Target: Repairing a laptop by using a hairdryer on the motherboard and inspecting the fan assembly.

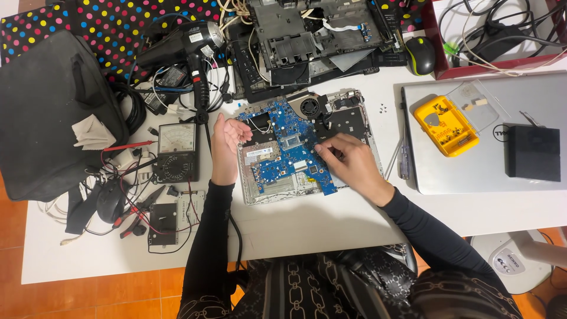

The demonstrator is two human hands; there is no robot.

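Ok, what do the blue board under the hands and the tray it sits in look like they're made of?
The blue board looks like rigid laminate with a glossy blue coating, dotted with dark chips and metallic parts. The tray beneath looks like silver-grey moulded plastic, matte, possibly painted. The right hand rests on the board; the left hand is at its edge.

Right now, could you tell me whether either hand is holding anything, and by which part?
Neither visibly: the right hand rests fingertips on the blue circuit board; the left hand hovers open beside it.

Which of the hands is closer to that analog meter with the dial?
Left. The left hand hovers just right of the analog meter; the right hand rests farther right, on the blue circuit board.
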